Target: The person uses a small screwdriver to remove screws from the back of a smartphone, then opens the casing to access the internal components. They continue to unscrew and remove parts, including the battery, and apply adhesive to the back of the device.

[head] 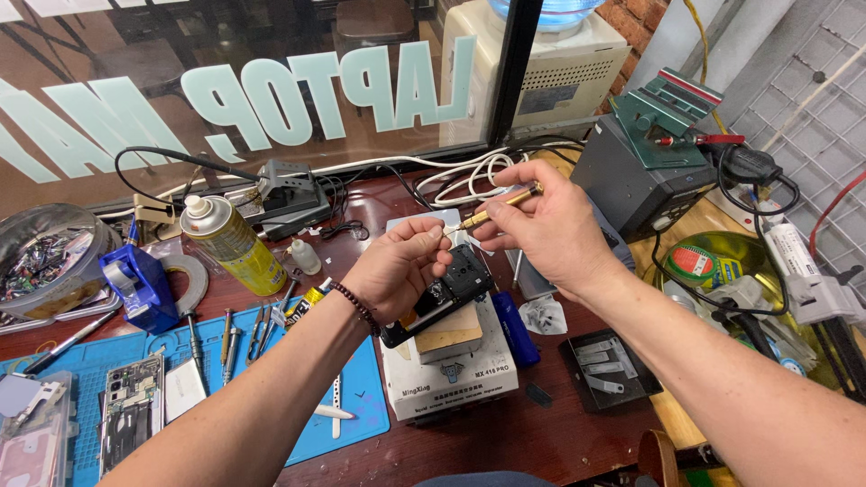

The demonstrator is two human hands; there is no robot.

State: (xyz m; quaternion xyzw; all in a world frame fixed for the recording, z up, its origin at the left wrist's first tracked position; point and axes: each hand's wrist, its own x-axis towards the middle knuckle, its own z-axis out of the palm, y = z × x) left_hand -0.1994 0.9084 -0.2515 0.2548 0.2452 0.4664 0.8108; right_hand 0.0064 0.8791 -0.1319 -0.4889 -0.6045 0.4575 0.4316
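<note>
My right hand (541, 225) grips a slim gold precision screwdriver (499, 205), its tip pointing left toward my left fingertips. My left hand (397, 266), with a beaded bracelet on the wrist, pinches at the screwdriver's tip; whatever sits between the fingers is too small to make out. Just below both hands lies a black opened phone (442, 296), resting tilted on a wooden block (448, 332) on top of a white box-shaped machine (451, 379).
On the left sit a yellow spray can (230, 243), a blue tape dispenser (140, 287) and a blue mat (352, 397) with tweezers and an opened phone body (131, 410). A grey soldering station (636, 176), white cables and a black parts tray (609, 370) stand right.
</note>
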